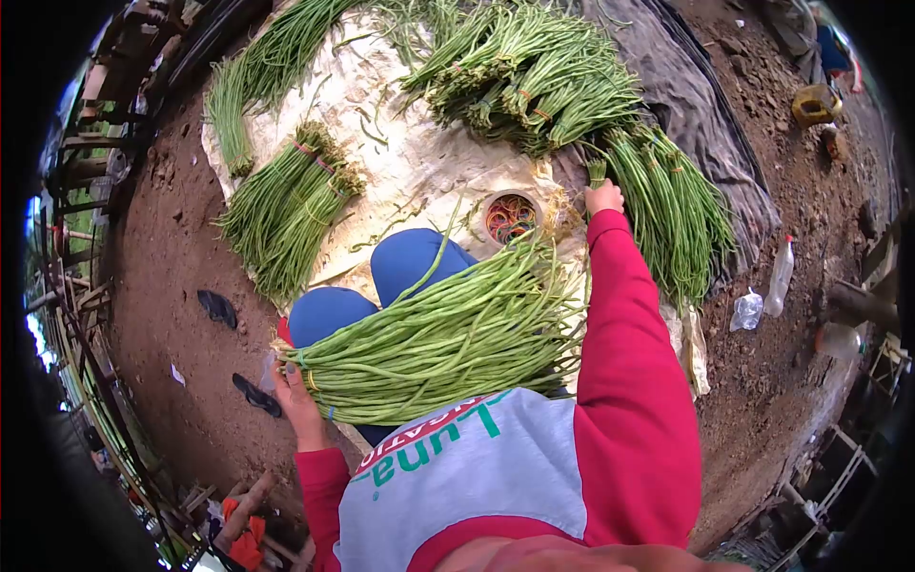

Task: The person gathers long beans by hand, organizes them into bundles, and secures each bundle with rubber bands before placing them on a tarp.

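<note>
A big bundle of long green beans (429,343) lies across my lap, its tied ends to the left with a yellow rubber band near them. My left hand (299,405) is closed round those tied ends, its fingers partly hidden. Out in front, my right hand (604,197) grips a small bunch of long beans (598,172), whose ends stick up above the fist. Right beside that hand lies a pile of long beans (667,205). Between my knees and the right hand sits a round container (488,229) holding colourful rubber bands (511,216).
Banded bean bundles (534,81) are heaped at the back, and more bundles (291,205) lie at left on the pale sheet (400,172). Dark cloth (686,91) spreads at right. A plastic bottle (780,276), a plastic bag (746,311) and sandals (217,308) rest on bare soil.
</note>
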The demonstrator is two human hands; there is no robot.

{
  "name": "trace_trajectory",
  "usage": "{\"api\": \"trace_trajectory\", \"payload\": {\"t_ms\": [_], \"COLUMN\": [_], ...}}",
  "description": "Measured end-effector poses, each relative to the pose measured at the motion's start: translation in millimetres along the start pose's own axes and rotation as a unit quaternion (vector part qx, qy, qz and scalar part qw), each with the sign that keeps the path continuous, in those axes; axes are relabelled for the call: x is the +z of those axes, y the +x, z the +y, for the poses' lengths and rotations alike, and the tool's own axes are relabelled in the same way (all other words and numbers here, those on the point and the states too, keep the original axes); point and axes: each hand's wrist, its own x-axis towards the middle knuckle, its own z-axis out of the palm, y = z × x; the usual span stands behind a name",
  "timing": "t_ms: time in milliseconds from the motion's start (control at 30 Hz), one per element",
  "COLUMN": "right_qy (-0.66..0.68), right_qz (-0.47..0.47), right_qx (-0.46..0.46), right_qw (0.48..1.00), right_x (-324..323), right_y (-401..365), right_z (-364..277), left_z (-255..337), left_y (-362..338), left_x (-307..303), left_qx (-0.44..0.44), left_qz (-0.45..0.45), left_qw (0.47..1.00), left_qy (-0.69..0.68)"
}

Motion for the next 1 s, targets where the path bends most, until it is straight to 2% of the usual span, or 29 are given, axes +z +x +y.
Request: {"api": "trace_trajectory", "payload": {"t_ms": [67, 167, 233, 300, 367, 400, 433, 467, 500, 567, 633, 700, 733, 833, 867, 900, 933, 967, 1000], "right_qy": [-0.092, -0.095, -0.005, 0.142, 0.169, 0.241, 0.310, 0.408, 0.412, 0.613, 0.654, 0.692, 0.703, 0.650, 0.639, 0.598, 0.580, 0.556, 0.512], "right_qz": [0.099, 0.076, 0.089, 0.071, 0.086, -0.016, -0.115, -0.201, -0.185, -0.215, -0.221, -0.229, -0.222, -0.161, -0.162, -0.165, -0.138, -0.159, -0.197], "right_qx": [-0.047, -0.095, -0.134, -0.183, -0.201, -0.193, -0.178, -0.148, -0.141, -0.162, -0.169, -0.217, -0.248, -0.336, -0.336, -0.392, -0.404, -0.408, -0.456], "right_qw": [0.990, 0.988, 0.987, 0.970, 0.961, 0.951, 0.927, 0.878, 0.881, 0.743, 0.703, 0.650, 0.628, 0.662, 0.673, 0.680, 0.694, 0.707, 0.700], "right_x": [11, -20, -7, -9, -16, -16, -22, -60, -82, -110, -160, -207, -237, -316, -345, -368, -381, -386, -391], "right_y": [-3, -23, -7, -1, 0, 8, 12, -15, -26, -46, -68, -77, -89, -125, -157, -181, -205, -217, -248], "right_z": [-1, -14, 5, 30, 47, 64, 88, 89, 102, 123, 142, 160, 159, 122, 92, 63, 35, 11, -22], "left_z": [0, -10, 2, 1, -1, -2, -3, -4, -6, -5, -11, -29, -19, -10, -11, -2, 11, 20, 22], "left_y": [-9, -17, -21, -19, -17, -13, -9, -6, -2, 2, 8, 18, 15, 16, 20, 19, 17, 16, 16], "left_x": [-8, -12, -4, -1, 2, 4, 8, 12, 15, 16, 18, 12, 19, 23, 22, 21, 21, 22, 23], "left_qx": [0.029, 0.023, 0.026, 0.040, 0.047, 0.048, 0.047, 0.049, 0.046, 0.041, 0.052, 0.060, 0.053, 0.093, 0.107, 0.101, 0.125, 0.150, 0.152], "left_qz": [-0.003, 0.027, 0.039, 0.022, 0.015, 0.011, 0.000, -0.020, -0.030, -0.037, -0.036, -0.063, -0.050, -0.035, -0.037, -0.023, -0.029, -0.029, -0.044], "left_qw": [0.999, 0.999, 0.999, 0.999, 0.999, 0.999, 0.999, 0.999, 0.998, 0.998, 0.997, 0.996, 0.997, 0.995, 0.993, 0.995, 0.992, 0.988, 0.986], "left_qy": [0.031, 0.028, 0.020, 0.017, 0.009, 0.008, 0.007, 0.001, -0.003, -0.009, -0.031, -0.018, -0.034, -0.031, -0.031, -0.006, -0.018, -0.033, -0.042]}}
